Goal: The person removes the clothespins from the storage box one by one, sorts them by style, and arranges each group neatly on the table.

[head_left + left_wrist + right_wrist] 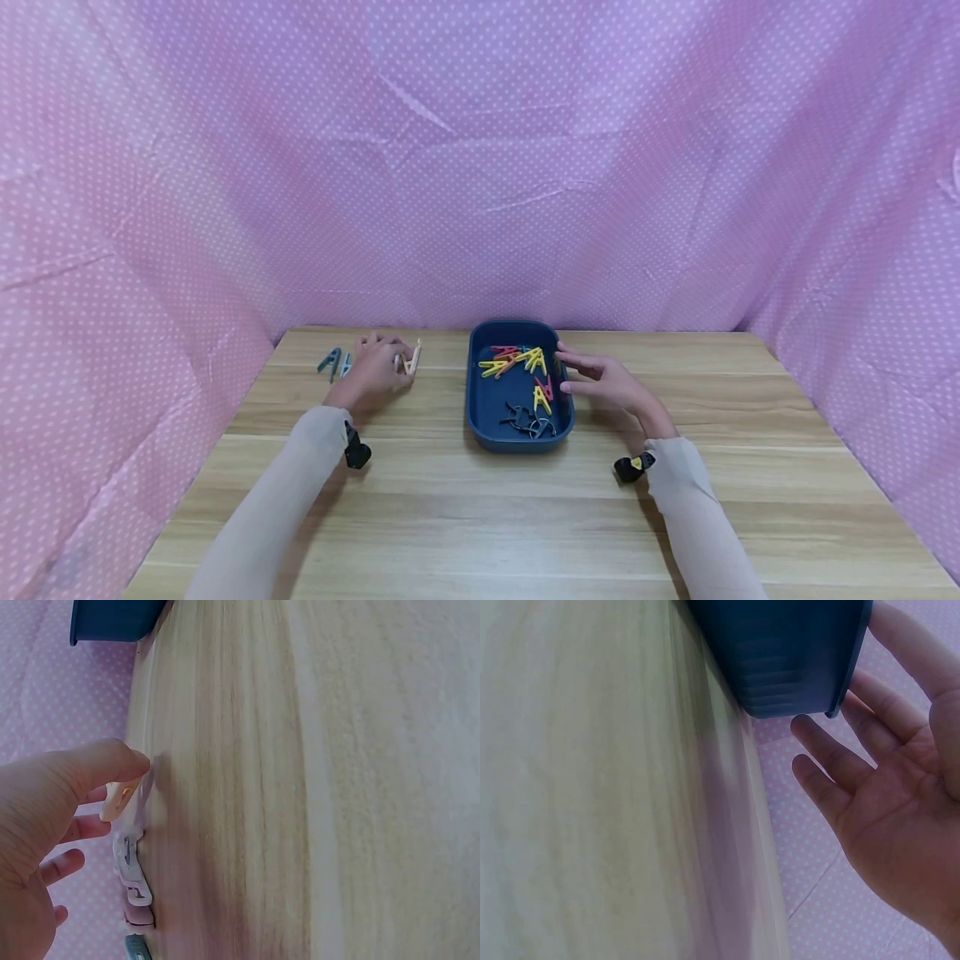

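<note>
At the left of the table, my left hand [381, 364] pinches a pale orange clothespin [118, 799] between thumb and fingers. Beside and below that hand, a white clothespin [131, 866], a pink clothespin [139, 916] and a teal clothespin [137, 947] lie in a row in the left wrist view. My right hand [606, 383] has its fingers spread at the right rim of a dark blue tray [474, 400]. Yellow clothespins [542, 398], a red clothespin [504, 350] and others lie inside it.
Dark clips with metal rings [542, 428] sit at the near end of the tray. A blue-grey clothespin [330, 362] lies left of my left hand. The wooden table [480, 525] ends at a pink dotted curtain [450, 208] behind.
</note>
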{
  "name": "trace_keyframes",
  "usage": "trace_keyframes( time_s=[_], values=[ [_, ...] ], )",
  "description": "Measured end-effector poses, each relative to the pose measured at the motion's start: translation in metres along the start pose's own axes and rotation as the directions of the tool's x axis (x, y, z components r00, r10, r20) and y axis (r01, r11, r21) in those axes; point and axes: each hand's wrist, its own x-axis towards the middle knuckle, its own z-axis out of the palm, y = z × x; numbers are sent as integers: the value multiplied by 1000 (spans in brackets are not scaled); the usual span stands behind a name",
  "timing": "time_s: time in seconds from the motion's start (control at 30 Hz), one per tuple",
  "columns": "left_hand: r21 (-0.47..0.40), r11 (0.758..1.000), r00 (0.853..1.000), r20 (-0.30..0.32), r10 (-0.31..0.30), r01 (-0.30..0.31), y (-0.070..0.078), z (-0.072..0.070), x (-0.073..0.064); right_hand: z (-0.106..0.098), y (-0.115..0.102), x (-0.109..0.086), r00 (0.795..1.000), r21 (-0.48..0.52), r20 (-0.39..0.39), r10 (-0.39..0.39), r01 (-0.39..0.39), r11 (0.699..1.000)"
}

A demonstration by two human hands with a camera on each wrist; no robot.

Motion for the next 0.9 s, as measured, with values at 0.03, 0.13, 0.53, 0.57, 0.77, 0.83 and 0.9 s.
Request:
trace_keyframes(
  time_s=[0.03, 0.13, 0.53, 0.57, 0.77, 0.83, 0.9],
  values=[
    [0, 1000, 1000, -1, 0, 0, 0, 0, 0, 0, 0, 0, 1000, -3, 0, -2, 2, 1000],
    [9, 1000, 1000, -4, 10, -10, 0, 1, -1, 0, 1, 0, 1000, 3, -1, -3, 3, 1000],
    [20, 999, 999, -10, 31, -31, -5, 3, 1, 0, 0, 1, 1000, 11, -1, 27, -27, 1000],
    [21, 999, 1000, -5, 30, -30, -5, 2, 1, 0, 0, 1, 1000, 12, 0, 30, -30, 999],
    [48, 998, 999, -4, 44, -43, -4, 2, 2, 0, 2, 0, 1000, 18, 4, 16, -16, 1000],
    [54, 998, 999, -1, 41, -41, -3, 2, 2, 0, 3, 0, 1000, 17, 3, 14, -14, 1000],
    [58, 998, 999, 4, 36, -36, -2, 1, 2, 0, 2, 0, 1000, 16, 0, 17, -17, 1000]
  ],
)
